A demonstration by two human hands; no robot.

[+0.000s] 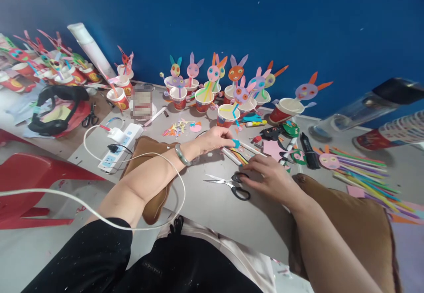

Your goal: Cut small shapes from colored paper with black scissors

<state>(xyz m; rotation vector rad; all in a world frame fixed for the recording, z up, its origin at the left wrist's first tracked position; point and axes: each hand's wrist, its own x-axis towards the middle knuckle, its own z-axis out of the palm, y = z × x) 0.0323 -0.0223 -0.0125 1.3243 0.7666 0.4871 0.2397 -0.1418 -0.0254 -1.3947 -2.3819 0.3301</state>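
My left hand (213,140), with a bangle on its wrist, pinches a small piece of blue paper (236,143) between thumb and fingertips. White, yellow and dark sticks or strips (233,156) lie just beneath it. My right hand (273,180) is low over the table with its fingers stretched out and apart. Its thumb reaches the edge of the scissors (220,180), at one black handle loop; whether it presses on the loop I cannot tell. The blades are spread and point left. Behind my hands, a paper cup (228,116) carries a purple paper rabbit head.
Several cups with paper rabbits (203,100) line the blue wall. Colour scraps (179,128), a black marker (309,150), and bundled coloured strips (361,169) lie about. A power strip (121,148) and a loose white cable (159,155) are on the left; brown cushions (344,218) flank me.
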